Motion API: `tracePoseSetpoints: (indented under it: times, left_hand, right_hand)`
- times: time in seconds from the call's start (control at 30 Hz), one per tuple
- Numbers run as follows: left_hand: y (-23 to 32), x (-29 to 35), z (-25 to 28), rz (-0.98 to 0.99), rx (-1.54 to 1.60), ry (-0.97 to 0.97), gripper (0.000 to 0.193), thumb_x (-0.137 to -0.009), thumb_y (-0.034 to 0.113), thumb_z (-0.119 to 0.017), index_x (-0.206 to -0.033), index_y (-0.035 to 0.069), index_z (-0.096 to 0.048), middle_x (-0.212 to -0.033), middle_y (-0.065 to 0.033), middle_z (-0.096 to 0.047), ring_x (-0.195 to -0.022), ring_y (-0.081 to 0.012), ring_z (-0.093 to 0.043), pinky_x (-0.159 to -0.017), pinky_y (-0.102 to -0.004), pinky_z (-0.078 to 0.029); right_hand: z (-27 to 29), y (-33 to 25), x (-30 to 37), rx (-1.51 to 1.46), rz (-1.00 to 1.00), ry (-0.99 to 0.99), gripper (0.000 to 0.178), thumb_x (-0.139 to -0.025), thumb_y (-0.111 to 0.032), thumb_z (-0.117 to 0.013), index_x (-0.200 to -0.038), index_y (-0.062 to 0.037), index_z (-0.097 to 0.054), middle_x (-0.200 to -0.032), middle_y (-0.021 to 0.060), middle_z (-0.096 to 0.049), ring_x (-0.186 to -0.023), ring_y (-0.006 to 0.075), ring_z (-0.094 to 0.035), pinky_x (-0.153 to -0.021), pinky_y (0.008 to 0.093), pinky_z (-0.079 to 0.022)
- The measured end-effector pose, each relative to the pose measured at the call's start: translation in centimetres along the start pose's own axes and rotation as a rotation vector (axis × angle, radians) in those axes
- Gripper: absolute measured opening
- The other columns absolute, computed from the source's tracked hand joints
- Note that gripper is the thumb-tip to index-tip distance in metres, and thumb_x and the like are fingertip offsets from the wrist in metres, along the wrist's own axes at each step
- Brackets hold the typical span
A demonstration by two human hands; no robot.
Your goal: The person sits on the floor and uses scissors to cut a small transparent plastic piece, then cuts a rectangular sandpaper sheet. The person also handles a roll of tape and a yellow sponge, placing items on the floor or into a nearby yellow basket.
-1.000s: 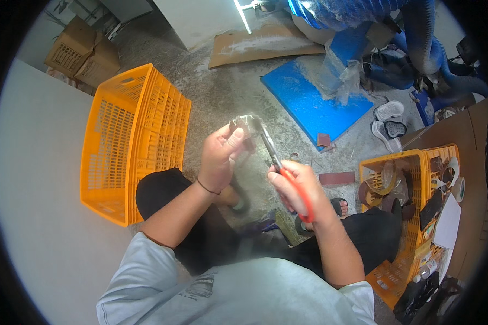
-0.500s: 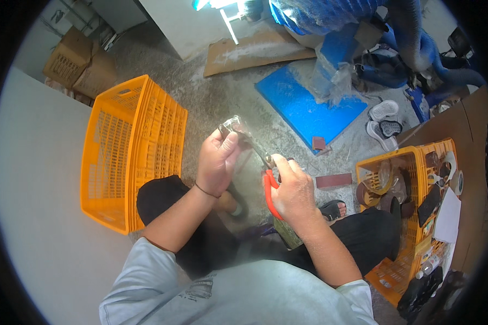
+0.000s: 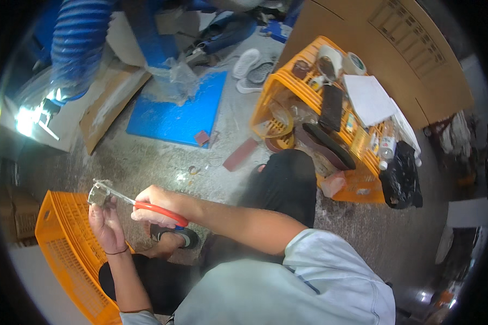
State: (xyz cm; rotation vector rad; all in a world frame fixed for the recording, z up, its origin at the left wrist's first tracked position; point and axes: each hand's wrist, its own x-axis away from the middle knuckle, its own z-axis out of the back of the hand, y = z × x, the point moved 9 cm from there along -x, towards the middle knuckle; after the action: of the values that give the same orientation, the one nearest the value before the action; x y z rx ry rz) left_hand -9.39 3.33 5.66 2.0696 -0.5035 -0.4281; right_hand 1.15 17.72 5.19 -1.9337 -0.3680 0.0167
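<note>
My left hand (image 3: 108, 230), at the left, pinches a small greyish piece (image 3: 98, 195) in its fingertips; the glare and its size keep me from telling its kind. My right hand (image 3: 160, 197) is closed round red-handled scissors (image 3: 165, 213). Their metal blades reach left to the grey piece and appear to touch it along its upper edge. Whether the blades are apart cannot be made out. Both hands are held up in front of my knees, above the concrete floor.
Stacked orange crates (image 3: 70, 254) stand at the left. Another orange crate (image 3: 303, 59) at the right bears bottles, papers and a dark shoe sole (image 3: 328, 146). A blue board (image 3: 173, 116), a reddish-brown strip (image 3: 240, 154) and white soles (image 3: 246, 64) lie ahead. A blue hose (image 3: 80, 43) hangs beside a bright lamp (image 3: 30, 120).
My view has swung to the right, so the hands now appear farther left. The scissor blades have swung from pointing up-left to lying nearly level, still at the grey piece.
</note>
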Motion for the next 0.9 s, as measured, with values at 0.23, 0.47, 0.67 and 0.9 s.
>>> tracePoseSetpoints:
  times: [0.23,0.47,0.67,0.9]
  left_hand:
    - [-2.3,-0.5,-0.7,0.15,0.1,0.092,0.048,-0.104,0.023,-0.054,-0.143,-0.001,-0.042,-0.136,-0.0148,-0.054,-0.124,-0.025,-0.052,-0.109,-0.0405,-0.04]
    - [-1.2,-0.2,-2.9,0.013,0.121,0.149,0.06,-0.088,0.004,-0.069,-0.142,-0.002,-0.043,-0.124,-0.0093,-0.059,-0.114,-0.0203,-0.057,-0.102,-0.0341,-0.046]
    - [-1.8,-0.4,-2.4,-0.001,0.098,0.178,0.055,-0.087,0.014,-0.077,-0.133,-0.004,-0.051,-0.125,-0.0129,-0.063,-0.118,-0.0251,-0.059,-0.105,-0.039,-0.045]
    - [-0.9,-0.1,-2.0,0.047,0.116,0.14,0.049,-0.09,0.014,-0.072,-0.133,-0.002,-0.055,-0.124,-0.0112,-0.064,-0.114,-0.0229,-0.062,-0.104,-0.0403,-0.046]
  right_hand:
    - [1.5,-2.4,1.4,0.886,0.223,0.486,0.02,-0.08,-0.012,-0.066,-0.095,-0.001,-0.059,-0.079,0.0248,-0.066,-0.08,0.0409,-0.068,-0.07,0.0471,-0.055]
    - [0.4,-3.7,2.7,1.062,0.441,0.573,0.028,-0.079,-0.011,-0.065,-0.106,-0.008,-0.058,-0.084,0.0179,-0.063,-0.075,0.039,-0.065,-0.063,0.0473,-0.054]
    - [0.2,-4.2,2.4,1.12,0.305,0.524,0.022,-0.09,-0.021,-0.065,-0.106,-0.0083,-0.057,-0.084,0.0211,-0.064,-0.078,0.0428,-0.067,-0.066,0.052,-0.053]
    - [-0.1,-4.1,1.0,0.674,0.271,0.266,0.021,-0.092,-0.016,-0.067,-0.103,0.0011,-0.061,-0.067,0.0073,-0.059,-0.058,0.0187,-0.059,-0.054,0.0324,-0.047]
